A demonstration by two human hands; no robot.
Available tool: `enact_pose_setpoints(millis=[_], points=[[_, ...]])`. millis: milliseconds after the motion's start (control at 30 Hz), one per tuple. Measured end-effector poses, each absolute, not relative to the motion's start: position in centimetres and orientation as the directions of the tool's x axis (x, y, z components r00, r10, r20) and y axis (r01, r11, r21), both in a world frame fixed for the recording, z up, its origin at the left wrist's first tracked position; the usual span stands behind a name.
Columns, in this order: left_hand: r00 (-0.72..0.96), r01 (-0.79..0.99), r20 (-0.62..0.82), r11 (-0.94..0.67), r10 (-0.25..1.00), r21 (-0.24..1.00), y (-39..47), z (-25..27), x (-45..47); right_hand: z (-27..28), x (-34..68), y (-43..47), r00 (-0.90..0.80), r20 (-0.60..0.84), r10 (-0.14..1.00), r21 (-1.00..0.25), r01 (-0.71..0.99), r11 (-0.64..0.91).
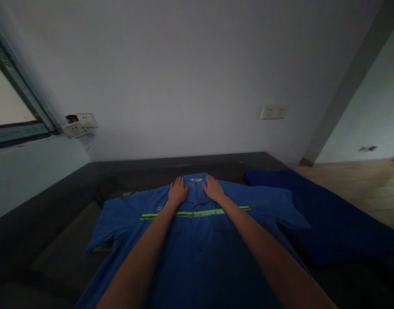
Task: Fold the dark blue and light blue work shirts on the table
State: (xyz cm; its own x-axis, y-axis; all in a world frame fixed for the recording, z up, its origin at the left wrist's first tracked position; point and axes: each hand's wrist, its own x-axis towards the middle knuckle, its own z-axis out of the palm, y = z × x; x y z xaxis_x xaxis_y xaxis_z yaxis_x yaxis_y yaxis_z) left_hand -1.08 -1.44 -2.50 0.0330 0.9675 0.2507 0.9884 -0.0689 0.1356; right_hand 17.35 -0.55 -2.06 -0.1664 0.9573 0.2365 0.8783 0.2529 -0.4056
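Note:
A blue short-sleeved work shirt (203, 244) lies spread out, front side up, its collar at the far end and both sleeves out to the sides. A yellow-green and silver reflective stripe (209, 213) crosses its chest. My left hand (178, 192) rests flat on the shirt just left of the collar, fingers stretched out. On the collar's right side lies my right hand (214, 189), also flat with fingers extended. Between the two hands shows a small white label (196, 180) inside the neck. My forearms cover parts of the shirt front.
Under the shirt is a dark surface (68, 231) with a raised dark edge (171, 162) along the wall. A darker blue cloth (332, 219) lies to the right. Wall sockets (274, 112) sit above, and a power strip (77, 129) is near the window at left.

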Motion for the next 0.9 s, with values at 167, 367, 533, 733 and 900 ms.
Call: enact_pose_setpoints(millis=[167,367,533,733,900], points=[[0.029,0.991,0.187,-0.052,0.982,0.120,-1.1,-3.0,-1.1,-3.2,16.9,-0.6,-0.188,0.153,0.970,-0.283,0.932,0.225],[0.039,0.995,0.162,-0.054,0.986,0.088,-1.0,-3.2,-1.3,-2.9,16.8,-0.8,-0.206,0.075,0.976,-0.237,0.947,0.218],[0.034,0.996,0.134,-0.045,0.990,0.082,-1.0,-3.1,-1.3,-3.0,16.9,-1.0,-0.217,0.118,0.969,-0.230,0.943,0.239],[0.039,0.994,0.097,-0.049,0.994,0.098,-0.9,-2.8,-1.3,-1.4,16.4,-2.4,-0.186,0.221,0.957,-0.241,0.941,0.239],[0.048,0.992,0.080,-0.056,0.996,0.109,-0.9,-2.7,-1.3,0.1,14.3,-6.4,-0.268,0.276,0.923,-0.285,0.894,0.345]])
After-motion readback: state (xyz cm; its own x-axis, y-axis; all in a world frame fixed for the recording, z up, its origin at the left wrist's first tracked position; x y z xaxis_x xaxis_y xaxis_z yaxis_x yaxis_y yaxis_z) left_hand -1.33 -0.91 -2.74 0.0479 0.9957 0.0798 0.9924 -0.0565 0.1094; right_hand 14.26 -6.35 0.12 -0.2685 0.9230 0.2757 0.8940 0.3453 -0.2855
